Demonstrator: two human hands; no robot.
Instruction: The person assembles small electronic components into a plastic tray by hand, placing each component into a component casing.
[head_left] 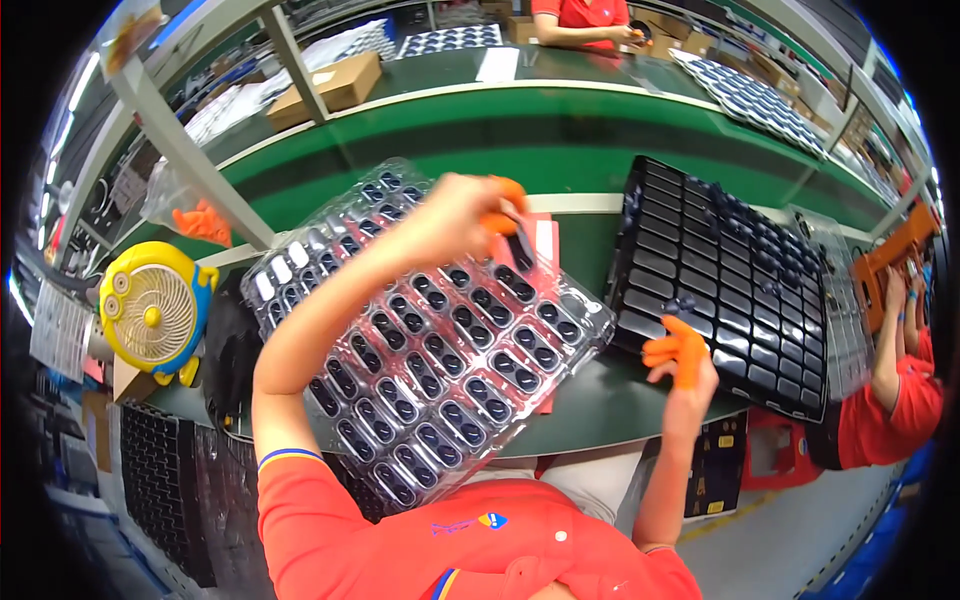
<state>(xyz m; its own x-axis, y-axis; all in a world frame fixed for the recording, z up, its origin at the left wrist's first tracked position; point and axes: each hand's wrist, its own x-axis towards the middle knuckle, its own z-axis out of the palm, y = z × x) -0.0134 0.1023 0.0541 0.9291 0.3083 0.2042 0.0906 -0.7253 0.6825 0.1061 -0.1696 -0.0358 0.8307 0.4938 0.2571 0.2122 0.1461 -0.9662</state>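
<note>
My left hand (pixel 470 215), with orange finger covers, is closed on a dark, elongated part (pixel 520 250) above a clear plastic blister tray (pixel 475 385). The tray's oval pockets hold many black parts, each with two round dark spots. It lies tilted on the bench, close to my body. On the right my right hand (pixel 686 370), also in orange finger covers, has its fingers apart. Its fingertips reach the near-left area of a black compartment tray (pixel 740 300), beside a small dark piece (pixel 682 303). Whether they touch that piece I cannot tell.
More small dark pieces (pixel 765 235) are heaped on the black tray's far side. A yellow-and-blue fan (pixel 152 312) stands at the left. A co-worker (pixel 590 20) is across the green bench, another (pixel 895 405) at the right. A cardboard box (pixel 335 82) sits at the back left.
</note>
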